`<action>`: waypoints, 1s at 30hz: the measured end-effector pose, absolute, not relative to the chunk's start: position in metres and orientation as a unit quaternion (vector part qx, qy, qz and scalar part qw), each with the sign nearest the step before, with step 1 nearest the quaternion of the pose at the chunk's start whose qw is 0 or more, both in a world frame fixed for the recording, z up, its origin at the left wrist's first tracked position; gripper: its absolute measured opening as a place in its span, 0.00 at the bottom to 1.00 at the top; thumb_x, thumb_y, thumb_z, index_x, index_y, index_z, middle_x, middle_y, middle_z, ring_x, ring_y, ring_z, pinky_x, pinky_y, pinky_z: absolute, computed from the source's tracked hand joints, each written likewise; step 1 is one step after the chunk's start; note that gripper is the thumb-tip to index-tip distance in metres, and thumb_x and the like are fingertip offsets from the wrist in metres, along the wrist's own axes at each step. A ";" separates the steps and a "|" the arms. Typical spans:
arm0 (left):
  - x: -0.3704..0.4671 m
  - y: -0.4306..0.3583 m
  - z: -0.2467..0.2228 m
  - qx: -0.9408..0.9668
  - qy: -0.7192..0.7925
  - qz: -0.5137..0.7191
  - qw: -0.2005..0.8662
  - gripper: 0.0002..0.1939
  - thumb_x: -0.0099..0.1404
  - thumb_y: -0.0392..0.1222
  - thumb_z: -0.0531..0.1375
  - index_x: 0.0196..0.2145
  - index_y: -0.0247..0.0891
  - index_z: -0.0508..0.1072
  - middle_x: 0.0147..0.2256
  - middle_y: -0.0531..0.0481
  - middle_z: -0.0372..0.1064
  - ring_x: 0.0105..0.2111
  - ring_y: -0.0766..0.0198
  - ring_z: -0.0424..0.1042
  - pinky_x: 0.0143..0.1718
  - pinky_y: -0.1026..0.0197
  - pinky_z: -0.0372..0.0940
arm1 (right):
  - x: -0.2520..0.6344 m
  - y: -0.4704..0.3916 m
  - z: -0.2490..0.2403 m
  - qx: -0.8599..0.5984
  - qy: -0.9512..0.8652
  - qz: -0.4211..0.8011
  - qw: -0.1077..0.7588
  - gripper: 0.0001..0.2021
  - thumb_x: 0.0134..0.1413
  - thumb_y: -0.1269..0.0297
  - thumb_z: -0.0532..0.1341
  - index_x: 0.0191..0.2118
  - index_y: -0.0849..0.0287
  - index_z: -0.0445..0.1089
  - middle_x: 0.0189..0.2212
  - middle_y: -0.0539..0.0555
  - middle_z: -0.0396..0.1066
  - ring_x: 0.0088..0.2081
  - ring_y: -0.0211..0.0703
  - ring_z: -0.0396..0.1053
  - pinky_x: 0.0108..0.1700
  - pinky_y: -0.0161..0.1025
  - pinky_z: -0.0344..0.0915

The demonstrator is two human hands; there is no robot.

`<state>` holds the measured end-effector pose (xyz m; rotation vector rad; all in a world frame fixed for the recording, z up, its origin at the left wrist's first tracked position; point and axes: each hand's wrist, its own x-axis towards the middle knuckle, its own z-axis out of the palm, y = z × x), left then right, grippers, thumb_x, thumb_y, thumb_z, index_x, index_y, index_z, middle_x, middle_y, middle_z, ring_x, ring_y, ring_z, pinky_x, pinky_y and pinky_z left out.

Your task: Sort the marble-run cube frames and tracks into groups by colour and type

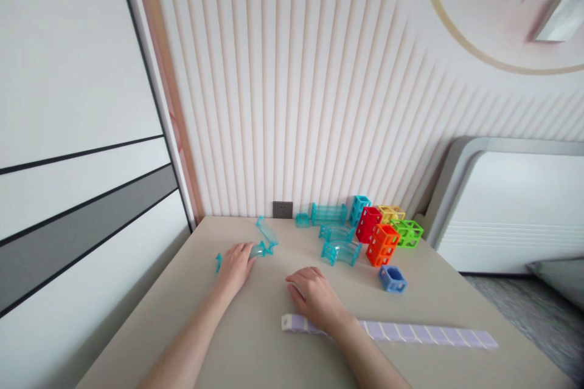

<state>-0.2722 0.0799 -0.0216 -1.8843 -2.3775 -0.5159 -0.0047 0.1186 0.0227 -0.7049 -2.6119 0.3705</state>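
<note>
My left hand (235, 264) lies over a clear teal track piece (258, 250), fingers wrapped across its middle. The piece's ends stick out on both sides of the hand. Just behind it, another clear teal track piece (266, 231) lies slanted on the table, close to its right end. My right hand (312, 290) rests over the tabletop with nothing in it, the fingers loosely bent and the thumb apart. Under that wrist runs a long strip of lilac blocks (410, 333), partly hidden by the forearm.
Curved teal track pieces (342, 251) and a straight one (328, 214) lie at the back of the table (255, 328). Red (368, 225), orange (382, 245), yellow and green (407, 233) block frames stand right. A blue block (392, 278) sits before them. A wall socket (283, 209) is behind.
</note>
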 end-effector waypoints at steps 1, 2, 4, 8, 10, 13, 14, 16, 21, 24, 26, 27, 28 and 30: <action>-0.272 0.079 -0.022 -0.614 -0.771 -0.168 0.027 0.17 0.70 0.37 0.56 0.55 0.43 0.69 0.51 0.40 0.73 0.55 0.49 0.69 0.55 0.48 0.62 | -0.004 0.118 0.023 -0.250 -0.937 0.134 0.205 0.12 0.65 0.70 0.57 0.47 0.56 0.76 0.43 0.56 0.80 0.47 0.47 0.76 0.53 0.43 0.65; -0.272 0.078 -0.022 -0.616 -0.770 -0.168 0.022 0.16 0.70 0.37 0.56 0.55 0.42 0.69 0.51 0.40 0.73 0.54 0.49 0.69 0.55 0.48 0.62 | -0.004 0.118 0.024 -0.250 -0.936 0.136 0.207 0.12 0.65 0.70 0.57 0.47 0.56 0.76 0.43 0.56 0.80 0.47 0.47 0.76 0.53 0.43 0.65; -0.271 0.075 -0.023 -0.619 -0.766 -0.170 0.013 0.16 0.70 0.37 0.56 0.54 0.42 0.69 0.51 0.40 0.72 0.54 0.49 0.70 0.55 0.49 0.63 | -0.004 0.119 0.025 -0.258 -0.932 0.142 0.212 0.12 0.65 0.71 0.57 0.48 0.56 0.76 0.44 0.56 0.79 0.48 0.48 0.75 0.54 0.44 0.65; -0.266 0.070 -0.021 -0.632 -0.753 -0.182 -0.006 0.16 0.70 0.36 0.55 0.54 0.41 0.68 0.52 0.40 0.72 0.54 0.52 0.70 0.55 0.52 0.63 | -0.003 0.122 0.025 -0.292 -0.922 0.152 0.203 0.13 0.65 0.70 0.56 0.50 0.56 0.75 0.46 0.57 0.79 0.50 0.51 0.75 0.55 0.45 0.65; -0.263 0.068 -0.019 -0.641 -0.744 -0.187 -0.013 0.16 0.70 0.35 0.55 0.54 0.41 0.67 0.51 0.42 0.72 0.54 0.54 0.71 0.56 0.53 0.63 | -0.003 0.124 0.023 -0.326 -0.908 0.161 0.207 0.15 0.67 0.68 0.55 0.54 0.56 0.73 0.49 0.58 0.78 0.51 0.51 0.74 0.56 0.46 0.64; -0.256 0.065 -0.013 -0.663 -0.724 -0.190 -0.023 0.15 0.70 0.35 0.55 0.54 0.41 0.67 0.51 0.44 0.72 0.53 0.55 0.71 0.55 0.54 0.63 | -0.003 0.126 0.018 -0.367 -0.887 0.171 0.222 0.20 0.67 0.66 0.54 0.62 0.57 0.67 0.53 0.59 0.75 0.55 0.51 0.71 0.58 0.46 0.64; -0.253 0.064 -0.011 -0.671 -0.716 -0.190 -0.026 0.16 0.70 0.35 0.55 0.54 0.41 0.67 0.51 0.44 0.72 0.53 0.55 0.71 0.55 0.54 0.64 | -0.003 0.127 0.017 -0.374 -0.885 0.168 0.224 0.21 0.67 0.67 0.54 0.63 0.57 0.65 0.54 0.59 0.74 0.56 0.52 0.71 0.58 0.47 0.64; -0.245 0.061 -0.007 -0.683 -0.705 -0.188 -0.033 0.16 0.70 0.35 0.56 0.54 0.42 0.68 0.51 0.45 0.72 0.52 0.54 0.71 0.55 0.53 0.64 | -0.004 0.129 0.015 -0.377 -0.886 0.156 0.222 0.25 0.64 0.71 0.54 0.65 0.56 0.63 0.56 0.59 0.73 0.57 0.52 0.68 0.60 0.48 0.62; -0.225 0.056 -0.003 -0.717 -0.668 -0.192 -0.047 0.15 0.70 0.35 0.56 0.54 0.43 0.69 0.50 0.45 0.73 0.52 0.53 0.72 0.55 0.51 0.64 | -0.004 0.131 0.014 -0.371 -0.884 0.172 0.228 0.27 0.63 0.72 0.54 0.67 0.56 0.60 0.59 0.59 0.70 0.60 0.52 0.67 0.62 0.48 0.61; -0.215 0.056 -0.003 -0.736 -0.645 -0.201 -0.052 0.15 0.71 0.36 0.56 0.55 0.42 0.69 0.51 0.45 0.74 0.52 0.53 0.72 0.55 0.51 0.65 | -0.005 0.130 0.015 -0.368 -0.876 0.206 0.234 0.21 0.68 0.68 0.52 0.63 0.57 0.67 0.56 0.59 0.73 0.57 0.51 0.70 0.60 0.45 0.62; -0.211 0.056 -0.003 -0.744 -0.633 -0.208 -0.055 0.16 0.71 0.36 0.56 0.56 0.42 0.69 0.52 0.45 0.74 0.52 0.53 0.72 0.56 0.50 0.65 | -0.006 0.130 0.016 -0.364 -0.871 0.227 0.240 0.18 0.70 0.65 0.51 0.57 0.57 0.72 0.52 0.58 0.76 0.55 0.50 0.72 0.58 0.42 0.64; -0.209 0.057 -0.003 -0.747 -0.629 -0.210 -0.056 0.17 0.71 0.36 0.56 0.56 0.42 0.69 0.52 0.45 0.74 0.52 0.54 0.72 0.56 0.50 0.65 | -0.007 0.130 0.016 -0.363 -0.868 0.234 0.244 0.17 0.70 0.64 0.51 0.55 0.56 0.73 0.50 0.58 0.77 0.54 0.49 0.73 0.57 0.42 0.65; -0.208 0.057 -0.003 -0.749 -0.626 -0.211 -0.056 0.17 0.71 0.35 0.56 0.56 0.42 0.69 0.52 0.45 0.74 0.53 0.54 0.72 0.56 0.50 0.65 | -0.008 0.130 0.016 -0.363 -0.867 0.237 0.247 0.16 0.70 0.63 0.52 0.53 0.56 0.74 0.50 0.58 0.77 0.53 0.49 0.74 0.55 0.41 0.65; -0.206 0.058 -0.003 -0.752 -0.621 -0.212 -0.055 0.18 0.71 0.35 0.56 0.57 0.42 0.69 0.53 0.45 0.74 0.53 0.54 0.72 0.56 0.50 0.65 | -0.008 0.131 0.015 -0.365 -0.865 0.234 0.252 0.15 0.69 0.63 0.54 0.52 0.56 0.75 0.49 0.58 0.77 0.51 0.49 0.74 0.54 0.40 0.66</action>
